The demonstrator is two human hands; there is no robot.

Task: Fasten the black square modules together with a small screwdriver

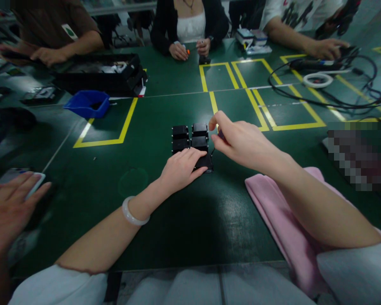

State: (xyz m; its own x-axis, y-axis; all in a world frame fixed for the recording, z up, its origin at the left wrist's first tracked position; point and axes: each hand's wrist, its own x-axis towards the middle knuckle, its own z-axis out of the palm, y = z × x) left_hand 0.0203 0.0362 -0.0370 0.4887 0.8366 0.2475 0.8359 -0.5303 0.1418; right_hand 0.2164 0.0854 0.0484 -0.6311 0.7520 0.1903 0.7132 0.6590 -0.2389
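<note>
Several small black box-shaped parts [199,143] sit in two columns on the green table, with small shiny pins or screws along their sides. My left hand [184,166] steadies the nearest black part [204,162], thumb on its near side and fingers across its top. What lies under the palm is hidden. My right hand [238,137] is closed around the dark handle of a small screwdriver [221,134], mostly covered by the fingers. Its thin shaft slants down to the right side of that same nearest part.
A pink cloth [273,203] lies under my right forearm. Yellow tape outlines [298,126] mark the table. Beyond are a blue scoop-shaped tray [88,104], a black bin [98,76] and black cables [324,97]. Another person's hand [9,207] is at left; several people sit around.
</note>
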